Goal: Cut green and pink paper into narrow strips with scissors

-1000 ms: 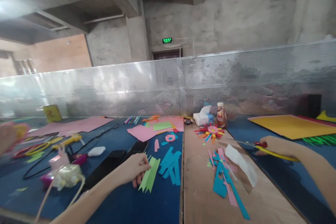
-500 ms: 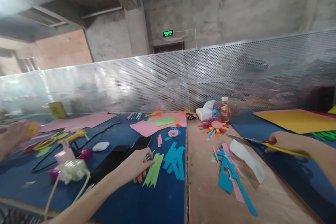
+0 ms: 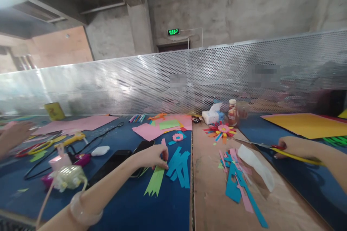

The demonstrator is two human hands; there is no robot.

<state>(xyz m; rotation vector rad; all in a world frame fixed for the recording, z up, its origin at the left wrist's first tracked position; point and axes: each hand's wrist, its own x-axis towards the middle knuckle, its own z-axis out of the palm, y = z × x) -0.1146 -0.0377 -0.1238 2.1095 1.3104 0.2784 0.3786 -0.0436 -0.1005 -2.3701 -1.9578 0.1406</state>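
My left hand (image 3: 153, 156), with a pale bracelet on its wrist, is closed on the upper end of the light green paper strips (image 3: 155, 182), whose lower ends are cut into points. Blue paper strips (image 3: 179, 168) lie just right of it on the blue table. On the right, my right hand (image 3: 292, 147) grips a pair of scissors (image 3: 298, 156) with yellow and red handles. Their blades point left toward a multicoloured paper flower (image 3: 222, 130). A small pink paper flower (image 3: 178, 137) lies beyond the blue strips.
Phones (image 3: 111, 168) lie left of my left hand, near a white earphone case (image 3: 100, 151) and a yellow glue gun (image 3: 71, 139). Blue and pink scraps (image 3: 238, 180) and a white strip (image 3: 256, 166) lie on the brown board. Another person's hand (image 3: 16, 137) is at far left.
My left hand has moved slightly right and up and closed over the top of the green strips, which are drawn together. My right hand with the scissors has barely moved.
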